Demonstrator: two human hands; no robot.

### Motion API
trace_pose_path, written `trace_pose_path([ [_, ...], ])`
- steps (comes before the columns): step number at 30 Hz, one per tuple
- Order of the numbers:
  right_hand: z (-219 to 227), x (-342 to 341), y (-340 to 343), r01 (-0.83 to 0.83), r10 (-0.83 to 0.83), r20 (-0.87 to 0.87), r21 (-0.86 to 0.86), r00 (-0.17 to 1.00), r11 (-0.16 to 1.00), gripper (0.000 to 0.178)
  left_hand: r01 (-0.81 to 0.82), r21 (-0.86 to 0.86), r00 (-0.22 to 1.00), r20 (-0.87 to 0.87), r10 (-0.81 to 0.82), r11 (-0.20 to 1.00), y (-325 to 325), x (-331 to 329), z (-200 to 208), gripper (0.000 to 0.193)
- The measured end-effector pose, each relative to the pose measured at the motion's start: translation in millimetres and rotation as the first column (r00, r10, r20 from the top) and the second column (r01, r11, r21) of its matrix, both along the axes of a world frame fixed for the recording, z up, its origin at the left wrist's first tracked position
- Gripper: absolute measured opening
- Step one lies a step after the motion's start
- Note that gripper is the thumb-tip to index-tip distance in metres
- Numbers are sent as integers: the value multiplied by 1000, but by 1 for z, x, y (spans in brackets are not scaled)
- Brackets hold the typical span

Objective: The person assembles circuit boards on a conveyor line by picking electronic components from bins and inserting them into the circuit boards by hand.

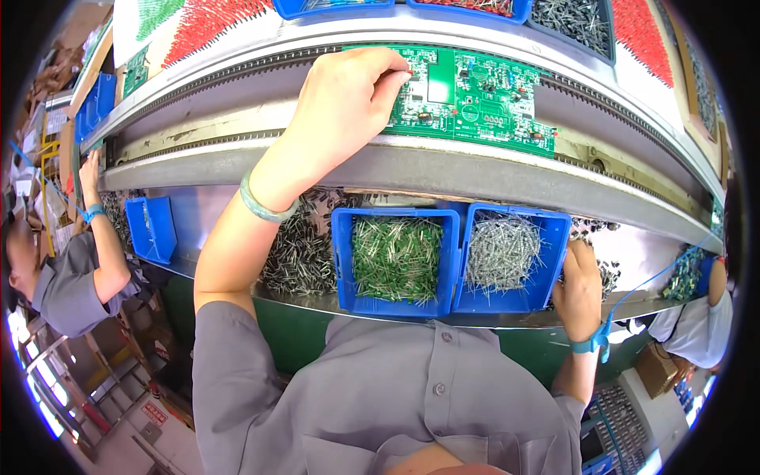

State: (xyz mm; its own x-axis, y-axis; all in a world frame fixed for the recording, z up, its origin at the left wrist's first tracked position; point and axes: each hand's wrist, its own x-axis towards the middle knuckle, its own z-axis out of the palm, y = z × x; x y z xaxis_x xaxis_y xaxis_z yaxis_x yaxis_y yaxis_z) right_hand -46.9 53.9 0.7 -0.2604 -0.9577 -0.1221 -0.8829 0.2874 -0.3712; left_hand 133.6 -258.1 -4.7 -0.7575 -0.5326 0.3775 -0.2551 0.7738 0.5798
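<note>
Your left hand (342,103) is out over the green circuit board (511,107), palm down, back of the hand facing up. Arm raised and reaching forward from the shoulder, elbow bent out to your left, forearm crossing the near metal rail (649,204). Thumb and forefinger closed in a pinch at the board's left part; other fingers folded under, mostly hidden. A red speck shows by the tips, too small to tell whether you grip it or it sits on the board. Pale bangle (265,206) around that wrist.

Board lies flat between the two rails, ahead of you and right of the left hand, small parts already on it.

Your right hand (579,289) is low and close in, just beside the right wall of the blue bin of clear parts (556,257). Fingers curled, knuckles up, near loose dark parts (608,277); tips hidden, so I cannot tell whether they are closed on anything. Blue strap (590,345) on the wrist.

Left of that bin, side by side: blue bin of green parts (344,265). Further left, a heap of dark parts (297,265), below your left forearm.
</note>
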Motion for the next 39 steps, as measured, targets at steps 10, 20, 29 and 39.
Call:
trace_pose_path([
  [10, -6, 6, -3, -3, 3, 3, -24, 1000, 1000, 25, -18, 53, 997, 78, 13, 998, -6, 2, -1, 11],
  [20, -12, 7, -4, 26, -15, 67, -178, 998, 984, 21, -5, -24, 998, 69, 6, 1000, -7, 0, -2, 10],
  [29, -9, 1, 2, 201, -184, 96, -217, 978, 955, 16, 54, -159, 992, 119, -35, 986, -2, -7, -6, 9],
  [39, 37, -44, -68, 43, 28, 190, -358, 981, 933, 15, 94, -301, 986, 160, -47, 949, 13, -28, -4, 6],
])
